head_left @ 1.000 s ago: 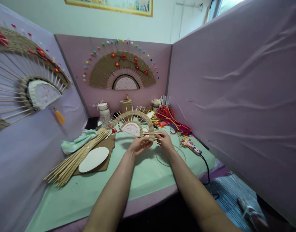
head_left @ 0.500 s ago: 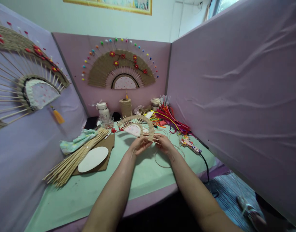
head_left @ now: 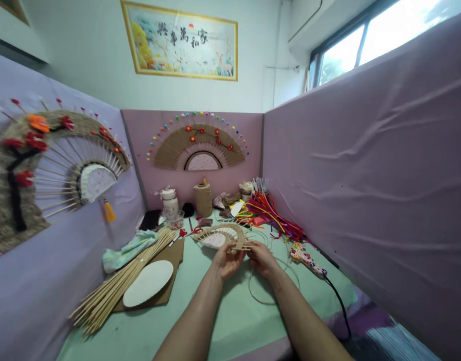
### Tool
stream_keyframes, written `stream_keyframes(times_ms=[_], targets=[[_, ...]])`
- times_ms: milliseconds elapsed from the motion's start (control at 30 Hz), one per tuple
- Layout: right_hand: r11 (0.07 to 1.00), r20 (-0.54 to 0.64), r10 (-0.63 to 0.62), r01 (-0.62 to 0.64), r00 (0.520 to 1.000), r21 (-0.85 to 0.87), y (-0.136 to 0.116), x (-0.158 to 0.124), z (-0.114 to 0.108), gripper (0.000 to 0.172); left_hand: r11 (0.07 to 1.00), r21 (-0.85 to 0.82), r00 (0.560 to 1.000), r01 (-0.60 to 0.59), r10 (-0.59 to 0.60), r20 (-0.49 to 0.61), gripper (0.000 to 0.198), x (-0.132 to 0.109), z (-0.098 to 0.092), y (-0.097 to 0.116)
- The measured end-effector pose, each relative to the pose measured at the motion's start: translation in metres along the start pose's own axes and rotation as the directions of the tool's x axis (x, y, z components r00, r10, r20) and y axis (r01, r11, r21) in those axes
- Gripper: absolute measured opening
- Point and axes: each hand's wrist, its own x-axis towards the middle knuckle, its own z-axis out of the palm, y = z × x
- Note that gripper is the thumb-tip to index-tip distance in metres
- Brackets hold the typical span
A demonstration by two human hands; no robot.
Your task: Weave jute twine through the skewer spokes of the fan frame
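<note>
A small half-round fan (head_left: 236, 234) of thin sticks woven with twine, with a white spotted centre, is held low over the table. My left hand (head_left: 229, 259) is closed on its near edge, the thumb on top. At the fan's right end, my right hand (head_left: 261, 257) has its fingers closed around the stick ends; its fingertips are partly hidden. Loose twine (head_left: 261, 303) trails in loops from near my right hand across the green cloth.
Left lie a bundle of thin sticks (head_left: 120, 286), a white oval card (head_left: 150, 284) and brown cardboard (head_left: 177, 265). A patterned glue gun (head_left: 308, 260) with a black cord is right. Behind stand a twine spool (head_left: 203, 199), a white bottle (head_left: 170, 203) and red pipe cleaners (head_left: 277, 214).
The view has tilted up, so the framed picture and window show more. Both hands still hold the small fan, which now looks flatter.
</note>
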Motion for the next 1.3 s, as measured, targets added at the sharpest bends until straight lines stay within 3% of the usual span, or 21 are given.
stream_keyframes(times_ms=[333,767,1033,1300], targets=[[0.998,-0.006,-0.059,0.059,0.998,-0.009,-0.001,-0.001,0.005,0.016,0.993,0.096,0.997,-0.07,0.073,-0.027,0.012,-0.003,0.004,-0.005],[0.948,-0.079,-0.219,0.193,0.972,-0.252,-0.003,0.002,0.002,0.024,0.932,0.327,0.988,-0.156,0.145,0.058,0.019,-0.005,-0.002,0.007],[0.963,-0.014,-0.206,0.2,0.978,-0.18,-0.008,0.002,-0.004,0.037,0.906,0.394,0.988,-0.154,0.145,0.052,0.019,-0.004,-0.005,0.017],[0.99,0.101,-0.137,0.141,0.985,-0.029,-0.02,-0.008,-0.007,0.035,0.899,0.41,0.987,-0.154,0.124,0.098,0.024,-0.005,-0.01,0.027]])
